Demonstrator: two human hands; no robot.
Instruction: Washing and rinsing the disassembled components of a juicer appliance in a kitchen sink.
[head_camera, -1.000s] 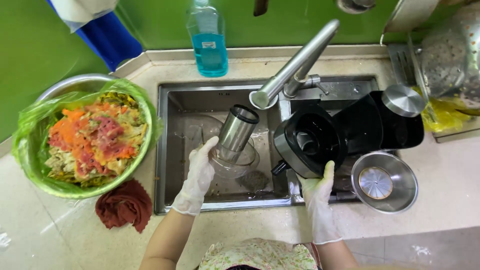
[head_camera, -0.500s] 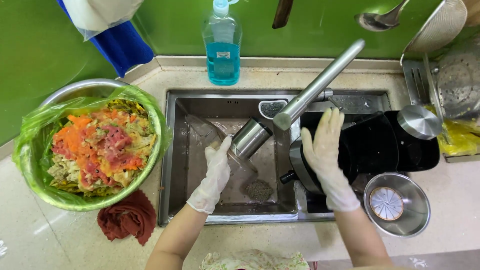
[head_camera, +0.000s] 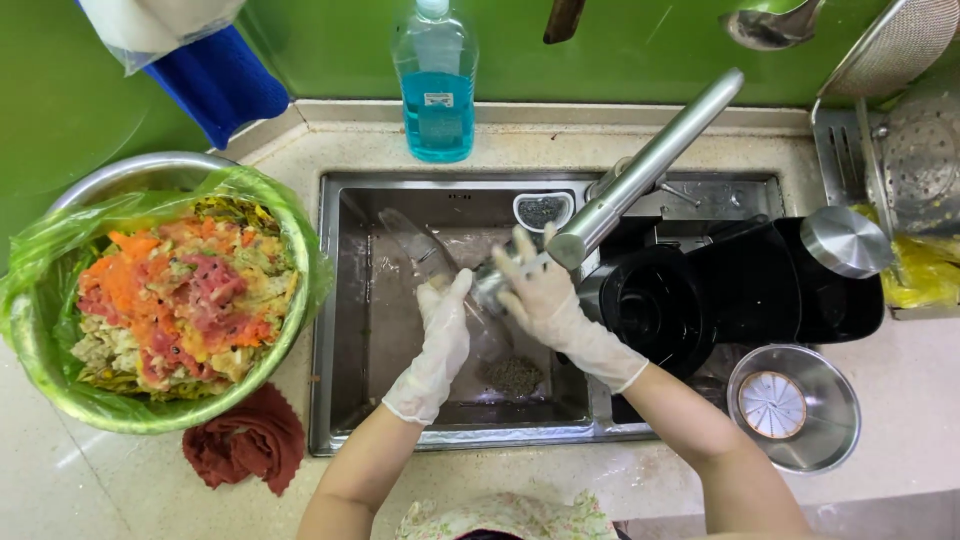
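Two hands in thin whitish gloves over the steel sink (head_camera: 340, 300). Left hand (head_camera: 440, 335) and right hand (head_camera: 540, 295) both wrap fingers around one shiny metal cylinder (head_camera: 490, 285), held tilted under the long brushed tap (head_camera: 650, 160). Left of them, one steel bowl (head_camera: 130, 175), plastic-lined, heaped with pulpy scraps. One crumpled red cloth (head_camera: 245, 445).

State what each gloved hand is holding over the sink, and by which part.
Both hands grip one clear plastic container with a metal end: left hand around its clear body, right hand over the metal end.
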